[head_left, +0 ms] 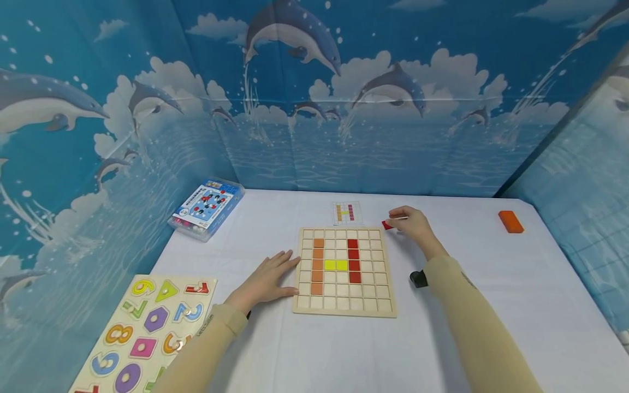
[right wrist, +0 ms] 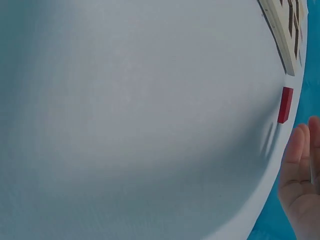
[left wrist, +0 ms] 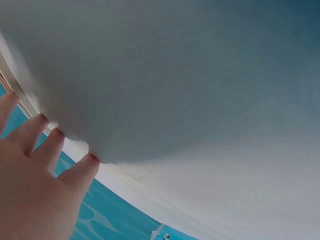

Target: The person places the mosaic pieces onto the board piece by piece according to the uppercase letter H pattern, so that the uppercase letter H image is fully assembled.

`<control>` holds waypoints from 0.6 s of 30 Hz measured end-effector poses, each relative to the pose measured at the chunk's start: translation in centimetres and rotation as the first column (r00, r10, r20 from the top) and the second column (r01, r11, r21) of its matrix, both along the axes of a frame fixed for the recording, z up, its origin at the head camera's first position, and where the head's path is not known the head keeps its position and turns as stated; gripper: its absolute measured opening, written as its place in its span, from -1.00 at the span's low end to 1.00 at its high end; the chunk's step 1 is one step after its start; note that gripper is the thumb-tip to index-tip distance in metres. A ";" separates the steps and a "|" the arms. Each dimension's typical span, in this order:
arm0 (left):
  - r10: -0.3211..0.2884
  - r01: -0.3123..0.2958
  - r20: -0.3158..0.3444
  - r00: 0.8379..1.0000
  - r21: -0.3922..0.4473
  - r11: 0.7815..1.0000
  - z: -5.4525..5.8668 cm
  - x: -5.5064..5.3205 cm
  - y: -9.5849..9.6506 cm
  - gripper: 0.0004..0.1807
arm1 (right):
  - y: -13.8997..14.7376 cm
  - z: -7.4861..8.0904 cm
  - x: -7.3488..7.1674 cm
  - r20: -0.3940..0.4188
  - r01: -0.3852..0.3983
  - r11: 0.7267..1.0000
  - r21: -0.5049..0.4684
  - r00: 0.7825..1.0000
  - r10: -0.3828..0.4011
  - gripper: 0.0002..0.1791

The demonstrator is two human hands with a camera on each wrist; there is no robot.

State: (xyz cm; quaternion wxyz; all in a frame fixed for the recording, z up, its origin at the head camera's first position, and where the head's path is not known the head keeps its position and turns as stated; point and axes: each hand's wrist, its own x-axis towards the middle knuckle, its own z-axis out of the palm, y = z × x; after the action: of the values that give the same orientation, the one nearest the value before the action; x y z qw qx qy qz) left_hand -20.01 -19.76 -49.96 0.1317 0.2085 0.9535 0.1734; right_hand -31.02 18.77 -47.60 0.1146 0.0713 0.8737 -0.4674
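Observation:
A square wooden grid board (head_left: 345, 314) lies on the white table. Orange tiles (head_left: 318, 265) form a column on its left, red tiles (head_left: 354, 262) a column on its right, with two yellow tiles (head_left: 336, 265) between them. My left hand (head_left: 269, 277) rests with spread fingers against the board's left edge; its fingertips (left wrist: 92, 159) also show in the left wrist view. Beyond the board's upper right corner lies a loose red block (right wrist: 285, 105). My right hand (head_left: 411, 224) is beside it, fingers fairly straight and, in the right wrist view, apart from the block.
A small pattern card (head_left: 347, 213) lies behind the board. At the back left is a clear plastic box (head_left: 206, 207), and a number-and-shape puzzle board (head_left: 147, 327) is at the front left. An orange block (head_left: 511, 221) sits far right. Dolphin-print curtains (head_left: 344, 147) border the table.

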 end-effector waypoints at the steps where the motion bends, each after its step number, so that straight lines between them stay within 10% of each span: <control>1: 0.001 -0.001 0.002 1.000 0.000 1.000 0.0 0.0 0.0 -0.10 | 0.0 -0.1 0.0 0.002 0.002 1.000 -0.003 1.000 -0.002 -0.49; 18: -0.005 0.005 -0.010 1.000 -0.007 1.000 -0.2 -0.1 0.0 -0.09 | 0.0 -0.8 -0.1 0.002 -0.017 1.000 0.004 1.000 0.017 -0.49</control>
State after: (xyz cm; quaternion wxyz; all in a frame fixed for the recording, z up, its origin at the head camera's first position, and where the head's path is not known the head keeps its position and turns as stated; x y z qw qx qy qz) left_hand -20.09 -19.80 -50.19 0.1280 0.2114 0.9542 0.1685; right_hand -31.13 18.81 -48.41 0.1194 0.0644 0.8750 -0.4646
